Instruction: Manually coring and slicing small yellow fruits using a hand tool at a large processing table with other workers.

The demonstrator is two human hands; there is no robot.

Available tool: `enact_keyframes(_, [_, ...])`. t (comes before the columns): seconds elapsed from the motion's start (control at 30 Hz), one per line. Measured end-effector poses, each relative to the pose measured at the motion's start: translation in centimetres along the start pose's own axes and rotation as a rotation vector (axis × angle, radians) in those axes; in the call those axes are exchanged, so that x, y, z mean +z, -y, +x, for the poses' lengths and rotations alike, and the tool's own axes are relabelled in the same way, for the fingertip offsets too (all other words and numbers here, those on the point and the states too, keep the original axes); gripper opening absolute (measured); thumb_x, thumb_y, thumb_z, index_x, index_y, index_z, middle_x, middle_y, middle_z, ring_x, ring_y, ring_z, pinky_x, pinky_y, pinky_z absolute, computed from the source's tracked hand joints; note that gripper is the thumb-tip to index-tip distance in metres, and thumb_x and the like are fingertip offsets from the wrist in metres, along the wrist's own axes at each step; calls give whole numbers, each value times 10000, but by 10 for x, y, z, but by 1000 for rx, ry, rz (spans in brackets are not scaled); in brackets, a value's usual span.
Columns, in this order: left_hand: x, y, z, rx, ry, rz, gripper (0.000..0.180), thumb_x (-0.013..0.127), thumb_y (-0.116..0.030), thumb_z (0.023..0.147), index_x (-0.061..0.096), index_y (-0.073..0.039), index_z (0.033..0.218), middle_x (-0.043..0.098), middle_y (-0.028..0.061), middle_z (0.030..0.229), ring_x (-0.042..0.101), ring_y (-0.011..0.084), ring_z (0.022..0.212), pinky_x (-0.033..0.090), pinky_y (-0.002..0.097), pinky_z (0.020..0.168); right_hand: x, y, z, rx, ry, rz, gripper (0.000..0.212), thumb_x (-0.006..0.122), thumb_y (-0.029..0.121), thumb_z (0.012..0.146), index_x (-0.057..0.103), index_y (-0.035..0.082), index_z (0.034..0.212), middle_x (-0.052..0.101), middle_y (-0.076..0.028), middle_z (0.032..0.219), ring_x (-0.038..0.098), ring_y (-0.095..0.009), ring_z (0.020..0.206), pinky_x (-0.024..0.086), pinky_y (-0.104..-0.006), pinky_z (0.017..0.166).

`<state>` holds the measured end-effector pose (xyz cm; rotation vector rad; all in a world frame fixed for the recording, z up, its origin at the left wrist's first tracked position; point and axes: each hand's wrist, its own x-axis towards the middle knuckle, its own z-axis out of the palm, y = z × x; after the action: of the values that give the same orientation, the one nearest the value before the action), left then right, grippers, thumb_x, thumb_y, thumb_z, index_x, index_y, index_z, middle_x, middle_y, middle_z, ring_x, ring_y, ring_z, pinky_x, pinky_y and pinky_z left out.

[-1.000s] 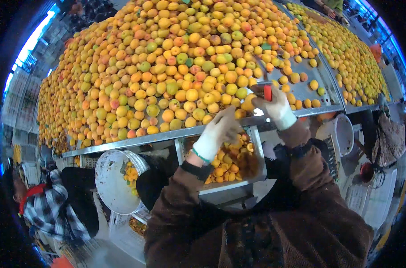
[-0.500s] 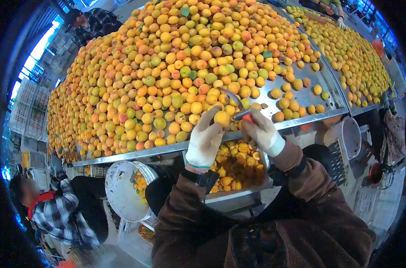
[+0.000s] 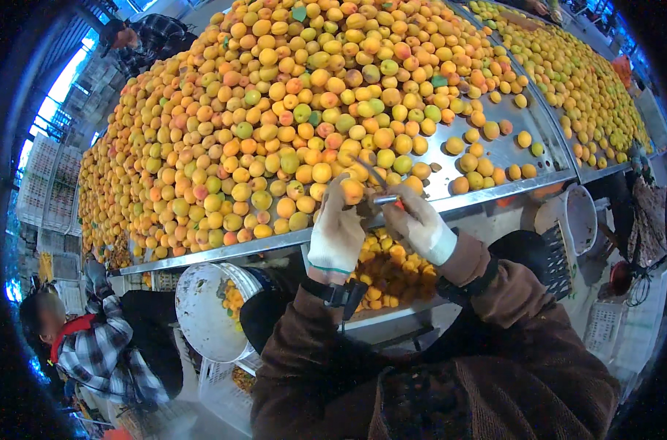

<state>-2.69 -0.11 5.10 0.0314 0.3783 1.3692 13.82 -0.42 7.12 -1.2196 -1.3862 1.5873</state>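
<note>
Both my hands wear whitish gloves and meet over the metal edge of a table heaped with apricots (image 3: pixel 260 132). My left hand (image 3: pixel 337 236) is closed around a yellow-orange apricot (image 3: pixel 352 192), held up at its fingertips. In my right hand (image 3: pixel 423 229) is a knife (image 3: pixel 389 199) with a reddish handle and a thin curved blade, which slants up and left past the held apricot. Whether the blade touches the fruit I cannot tell. Below my hands, a container of apricot pieces (image 3: pixel 392 277) shows between my forearms.
A white bucket (image 3: pixel 194 312) stands left of my knees, with fruit pieces inside. The table's metal rim (image 3: pixel 495 199) crosses in front of me. A second fruit table (image 3: pixel 583 88) lies right. One person (image 3: pixel 110 352) sits at left; another (image 3: pixel 154 40) is at the far left.
The held apricot and left hand have shifted slightly left. My right hand has moved a little left and down with the knife, whose blade has turned slightly.
</note>
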Motion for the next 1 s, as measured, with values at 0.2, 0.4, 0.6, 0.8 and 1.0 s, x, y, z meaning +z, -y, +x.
enact_keyframes(0.2, [-21, 8, -3, 79, 361, 269, 330, 468, -261, 1005, 481, -46, 1254, 580, 73, 1139, 564, 217, 1056, 451, 354, 939, 12, -18, 5, -137, -42, -43, 170, 547, 176, 944, 547, 46, 1055, 491, -29, 731, 482, -98, 683, 436, -272, 615])
enact_keyframes(0.4, [-24, 11, -3, 221, 173, 774, 307, 472, -281, 1009, 506, -50, 1206, 576, 49, 1113, 559, 174, 1033, 459, 326, 921, 11, -19, 12, -105, -66, 22, 157, 533, 198, 960, 532, 47, 1004, 485, -48, 728, 479, -109, 687, 432, -285, 612])
enact_keyframes(0.6, [-6, 13, -6, 224, 31, 640, 303, 449, -244, 1018, 529, -29, 1216, 545, -14, 1044, 498, 74, 925, 423, 200, 842, 12, -13, 10, -169, -92, -67, 167, 537, 207, 963, 530, 46, 1005, 493, -58, 717, 485, -125, 667, 437, -305, 601])
enact_keyframes(0.8, [9, 5, -14, 208, -38, 979, 300, 494, -258, 967, 555, -67, 1191, 495, -57, 851, 368, 15, 612, 286, 180, 513, 12, -16, 11, -229, -126, -92, 163, 541, 202, 965, 530, 43, 1000, 507, -79, 710, 504, -150, 658, 446, -313, 611])
enact_keyframes(1.0, [-1, 3, -13, 221, -58, 979, 304, 503, -278, 963, 561, -68, 1176, 514, -49, 867, 371, 23, 632, 300, 184, 526, 19, -8, 2, -238, -152, -159, 140, 541, 178, 963, 530, 41, 988, 513, -76, 722, 507, -139, 686, 446, -307, 618])
